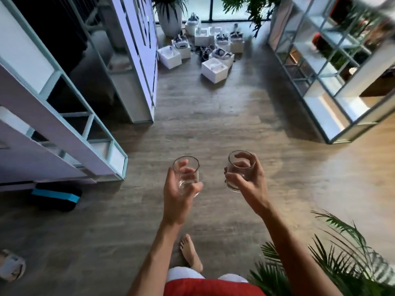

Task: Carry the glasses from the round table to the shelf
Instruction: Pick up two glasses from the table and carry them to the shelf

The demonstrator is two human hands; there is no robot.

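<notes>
Two clear glasses in my feed, one per hand, both up in the air over the wood-look floor point(203, 116), neither resting on any surface. Left hand point(177, 197) grips the left glass point(192, 169), fingers curled round its wall and the thumb low on the right side; the glass is roughly upright, mouth up, and looks empty. Right hand point(250, 180) grips the right glass point(234, 162) the same way, fingers wrapped round the far side and the thumb across the near wall; also roughly upright, also looks empty. The glasses sit side by side at centre frame, apart, not touching. Left of them a white shelving unit point(64, 116) runs from near to far, its cubbies mostly dark. A black block with a blue band point(56, 196) lies on the floor at its near foot. Farther off on the right stands a grey-framed open shelf point(333, 67); some compartments hold things I can't make out. Both shelves are well apart from the hands. Far end of the floor: a cluster of white boxes point(214, 70), with a potted plant point(170, 18) in a tall white planter behind. Near right, palm fronds point(342, 253). Bottom edge: one bare foot point(190, 253) and red shorts point(213, 287). Near left corner, a sandal point(10, 265), blurred.
</notes>
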